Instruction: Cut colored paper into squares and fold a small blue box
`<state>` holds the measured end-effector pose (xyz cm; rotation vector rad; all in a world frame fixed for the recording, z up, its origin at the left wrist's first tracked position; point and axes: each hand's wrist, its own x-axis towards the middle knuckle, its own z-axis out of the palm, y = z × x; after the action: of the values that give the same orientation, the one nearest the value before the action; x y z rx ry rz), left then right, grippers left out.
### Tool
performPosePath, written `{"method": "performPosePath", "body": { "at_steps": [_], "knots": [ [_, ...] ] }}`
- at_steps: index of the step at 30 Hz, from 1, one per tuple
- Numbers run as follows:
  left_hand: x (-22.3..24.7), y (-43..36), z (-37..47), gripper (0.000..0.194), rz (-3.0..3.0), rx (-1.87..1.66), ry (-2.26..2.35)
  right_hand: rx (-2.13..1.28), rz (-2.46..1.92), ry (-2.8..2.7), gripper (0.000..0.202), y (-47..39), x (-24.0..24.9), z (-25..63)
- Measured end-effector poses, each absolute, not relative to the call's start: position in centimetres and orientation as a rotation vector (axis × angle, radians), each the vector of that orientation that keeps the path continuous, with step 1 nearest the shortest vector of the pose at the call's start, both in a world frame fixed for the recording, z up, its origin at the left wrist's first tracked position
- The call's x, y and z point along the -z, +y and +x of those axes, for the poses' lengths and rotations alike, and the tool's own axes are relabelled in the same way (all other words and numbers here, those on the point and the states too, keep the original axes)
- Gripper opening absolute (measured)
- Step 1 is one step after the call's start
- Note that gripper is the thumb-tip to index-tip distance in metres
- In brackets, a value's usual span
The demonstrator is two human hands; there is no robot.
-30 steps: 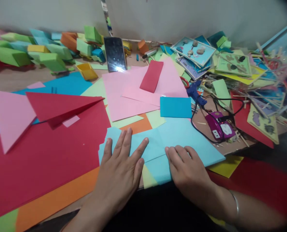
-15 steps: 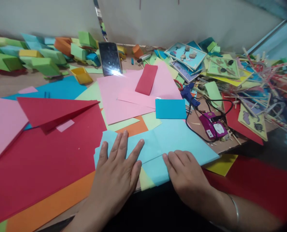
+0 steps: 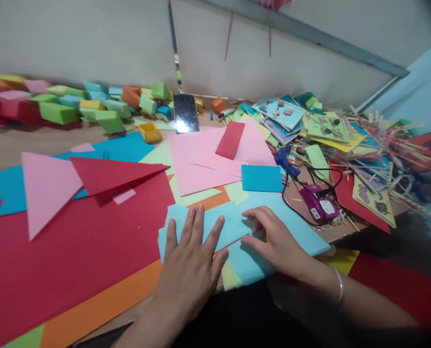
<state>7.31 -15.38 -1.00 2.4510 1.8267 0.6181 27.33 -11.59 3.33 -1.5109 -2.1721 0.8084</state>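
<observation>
- Left hand (image 3: 190,263) spread flat on folded light-blue paper (image 3: 233,220)
- Right hand (image 3: 275,239), thumb and fingers apart, by the paper's right end
- Blue card (image 3: 261,179) lying beyond both hands

Dim, greyish indoor light; white glare on smartphone screen (image 3: 186,110), soft shadow under right hand (image 3: 275,239); right edge blurred, top-right corner blacked out

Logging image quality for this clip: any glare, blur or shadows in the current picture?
All in the head view: glare low on the phone; blurred sticks at right; a shadow beneath the right hand on the light-blue paper; a darkened upper right corner.
</observation>
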Motion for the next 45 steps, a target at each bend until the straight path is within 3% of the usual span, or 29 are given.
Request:
{"method": "performPosePath", "body": {
  "at_steps": [4, 7, 10, 13, 24, 32, 36, 39, 45],
  "knots": [
    [1.1, -15.4, 7.3, 0.056, 2.463, -0.652, 1.829, -0.394, -1.555, -2.479, 0.020, -11.2, -2.7, 27.2],
    [1.3, -15.3, 7.4, 0.048, 2.504, -0.625, 1.810, -0.058, -1.352, -2.701, 0.007, -11.3, -2.6, 26.8],
    [1.4, -15.1, 7.4, 0.042, 2.544, -0.544, 1.770, 0.383, -0.881, -2.859, 0.016, -11.2, -3.0, 26.5],
    [1.0, -15.0, 7.5, 0.041, 2.542, -0.449, 1.741, 0.576, -0.628, -2.873, 0.022, -11.0, -3.4, 26.5],
    [-1.4, -14.5, 5.8, 0.044, 2.655, -0.358, 1.732, 0.773, -0.481, -2.732, 0.027, -9.7, -7.0, 26.4],
    [-12.0, -9.8, 2.7, 0.058, 2.837, -0.616, 1.801, 0.467, -0.572, -2.561, 0.039, -5.2, -13.0, 23.0],
    [-14.8, -7.2, 1.0, 0.058, 2.844, -0.599, 1.868, 0.295, -0.566, -2.395, 0.045, -0.6, -12.7, 22.6],
    [-12.8, -5.7, -0.8, 0.057, 2.912, -0.463, 1.755, 0.353, -0.440, -2.399, 0.032, 2.0, -9.3, 23.1],
    [-2.7, -4.7, -4.0, 0.059, 3.056, -0.148, 1.448, 0.702, -0.278, -2.624, 0.023, 2.1, -1.6, 22.4]
  ]
}}
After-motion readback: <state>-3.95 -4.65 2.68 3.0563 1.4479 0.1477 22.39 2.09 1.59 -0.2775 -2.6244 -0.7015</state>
